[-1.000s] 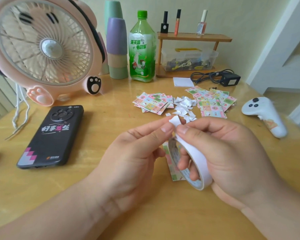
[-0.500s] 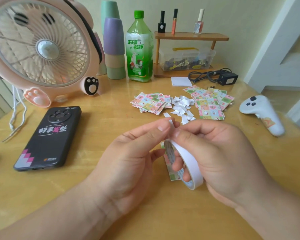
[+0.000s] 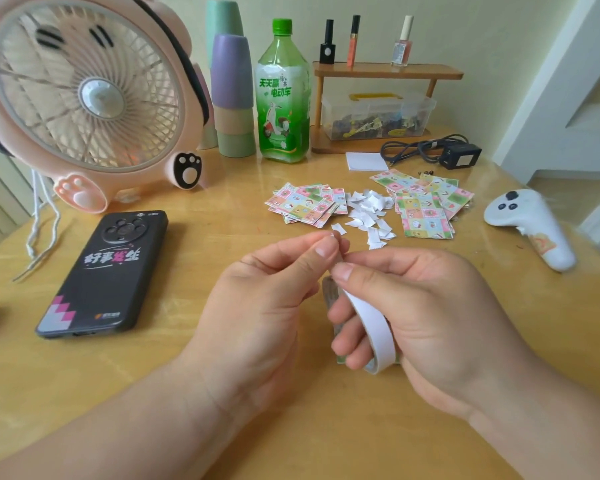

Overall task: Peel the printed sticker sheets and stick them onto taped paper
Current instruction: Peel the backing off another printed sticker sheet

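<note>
Head view: white roll of double-sided tape (image 3: 374,323) held just above the pale wooden table (image 3: 201,244), centre, towards the person. Right hand (image 3: 430,313) grips the roll, fingers curled through its core, thumb on the outer band at the top. Left hand (image 3: 257,306) pinches the loose tape end between thumb and forefinger, close against the right thumb.

A green corner of one printed sheet (image 3: 341,359) shows under the roll; the rest is hidden.

Beyond the hands:
- a heap of torn white backing scraps (image 3: 368,209)
- a pile of colourful printed sticker sheets (image 3: 305,204) left of the scraps
- a second sticker pile (image 3: 426,202) right of them
- small white paper pad (image 3: 366,161) behind

Left: black phone (image 3: 104,271) lying flat, pink paw-footed desk fan (image 3: 84,98) behind it.

Back edge: stacked pastel cups (image 3: 232,98), green plastic bottle (image 3: 283,95), low wooden shelf (image 3: 385,71) over a clear plastic box (image 3: 378,114), black charger with cable (image 3: 459,155).

Right: white handheld controller (image 3: 530,226).
</note>
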{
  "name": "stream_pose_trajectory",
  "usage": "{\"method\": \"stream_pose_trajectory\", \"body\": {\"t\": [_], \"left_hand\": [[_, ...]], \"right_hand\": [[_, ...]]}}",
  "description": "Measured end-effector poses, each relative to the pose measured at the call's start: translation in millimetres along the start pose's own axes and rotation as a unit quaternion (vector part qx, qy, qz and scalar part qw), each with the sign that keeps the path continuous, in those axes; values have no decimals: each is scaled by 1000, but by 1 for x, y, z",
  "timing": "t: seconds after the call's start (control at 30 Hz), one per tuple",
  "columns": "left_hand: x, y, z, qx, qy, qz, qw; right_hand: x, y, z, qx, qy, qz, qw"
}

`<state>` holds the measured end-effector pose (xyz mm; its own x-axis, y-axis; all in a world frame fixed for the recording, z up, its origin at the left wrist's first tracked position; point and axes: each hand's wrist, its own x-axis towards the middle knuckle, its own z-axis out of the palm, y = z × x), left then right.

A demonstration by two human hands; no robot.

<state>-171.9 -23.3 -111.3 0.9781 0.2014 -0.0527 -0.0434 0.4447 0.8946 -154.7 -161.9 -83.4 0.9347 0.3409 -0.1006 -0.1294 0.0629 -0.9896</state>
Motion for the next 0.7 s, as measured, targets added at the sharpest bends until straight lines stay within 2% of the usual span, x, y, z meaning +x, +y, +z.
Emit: {"method": "stream_pose_trajectory", "body": {"t": [0.4, 0.57, 0.7], "left_hand": [[1, 1, 0, -31, -8, 35, 999], [-4, 7, 3, -47, -45, 61, 996], [-5, 9, 4, -30, -43, 93, 994]], "right_hand": [[-5, 0, 3, -21, 20, -44, 999], [-11, -6, 7, -90, 56, -115, 988], [-11, -1, 6, -148, 80, -205, 964]]}}
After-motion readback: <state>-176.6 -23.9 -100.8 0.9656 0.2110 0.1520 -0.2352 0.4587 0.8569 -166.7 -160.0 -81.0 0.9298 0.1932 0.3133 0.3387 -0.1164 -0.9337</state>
